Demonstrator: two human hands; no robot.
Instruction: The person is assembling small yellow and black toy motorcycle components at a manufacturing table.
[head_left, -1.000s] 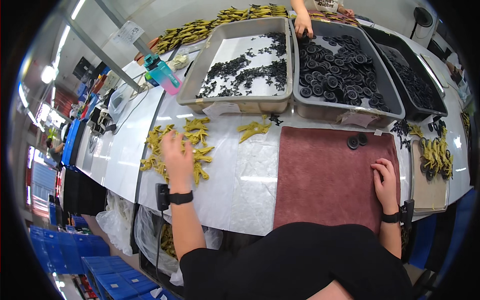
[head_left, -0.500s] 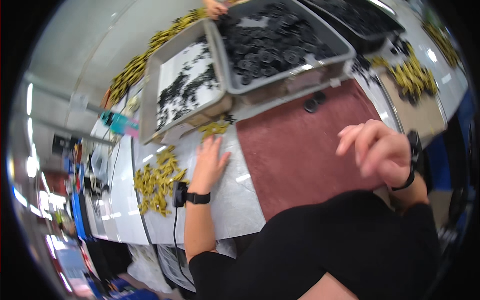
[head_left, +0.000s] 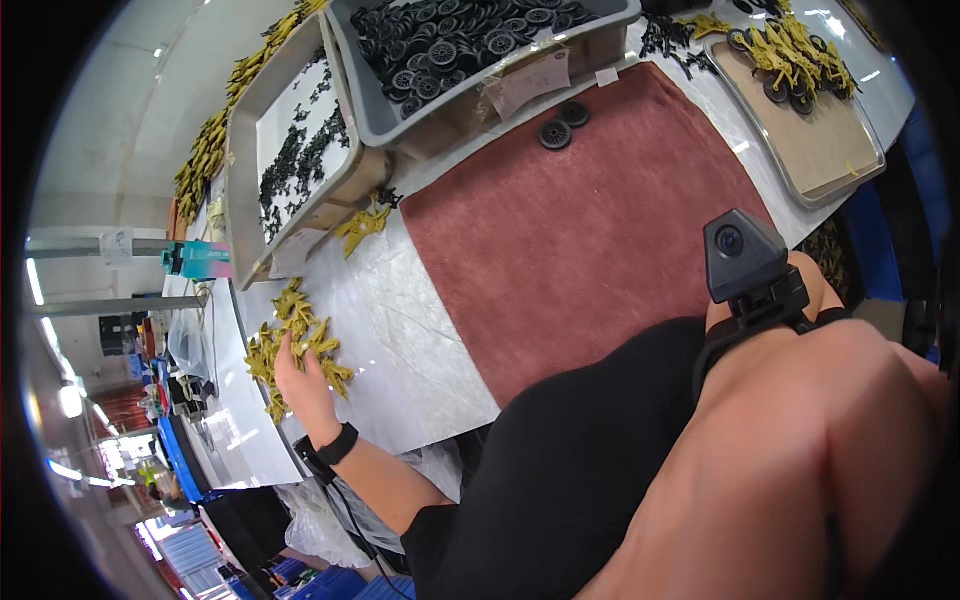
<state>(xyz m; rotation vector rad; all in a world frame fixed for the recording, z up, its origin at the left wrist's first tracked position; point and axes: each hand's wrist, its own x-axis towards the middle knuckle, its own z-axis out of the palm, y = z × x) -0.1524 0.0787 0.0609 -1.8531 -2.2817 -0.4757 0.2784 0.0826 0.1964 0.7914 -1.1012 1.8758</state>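
Note:
My left hand (head_left: 305, 390) is at the near edge of a loose pile of yellow plastic pieces (head_left: 300, 335), its visible fingers stretched out and apart. It holds nothing that I can see. Large and blurred, my right hand (head_left: 780, 470) is raised close to the head camera at the lower right. Its fingers cannot be made out, nor whether they hold anything. A black camera (head_left: 742, 255) is strapped to that wrist. On the reddish-brown cloth (head_left: 580, 240) lie two small black wheels (head_left: 556, 134). Another few yellow pieces (head_left: 362, 228) lie left of the cloth.
A grey bin (head_left: 490, 110) of black wheels stands beyond the cloth. Left of it, another bin (head_left: 245, 160) holds small black parts. At right, a tray (head_left: 815, 150) carries yellow pieces with wheels. A teal-and-pink object (head_left: 200, 260) stands at the left.
My left hand has moved left and nearer, from beside the bin to the yellow pile. My right hand has risen from over the cloth toward the camera. The view has shifted.

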